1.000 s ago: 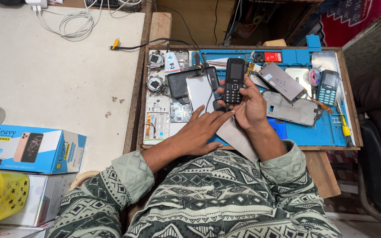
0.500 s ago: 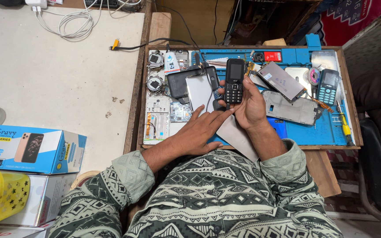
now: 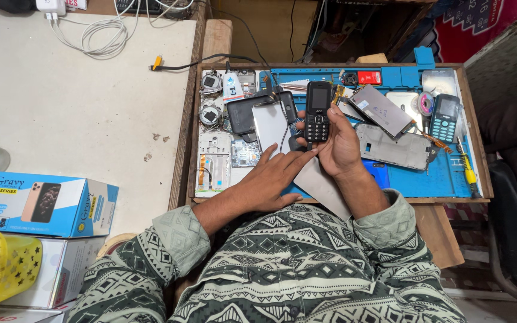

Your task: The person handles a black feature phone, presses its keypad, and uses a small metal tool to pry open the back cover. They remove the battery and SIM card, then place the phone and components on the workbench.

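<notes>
Black keypad phone (image 3: 318, 112) stands upright over the blue mat (image 3: 444, 173), gripped by right hand (image 3: 341, 146); left hand (image 3: 270, 179) spread, fingertips at its base; casing appears closed, loose parts remain around

The right hand (image 3: 339, 146) is raised with fingers curled shut in a grip, thumb on the front. The left hand (image 3: 270, 179) lies flatter, fingers stretched right toward it, both forearms angled inward.
</notes>
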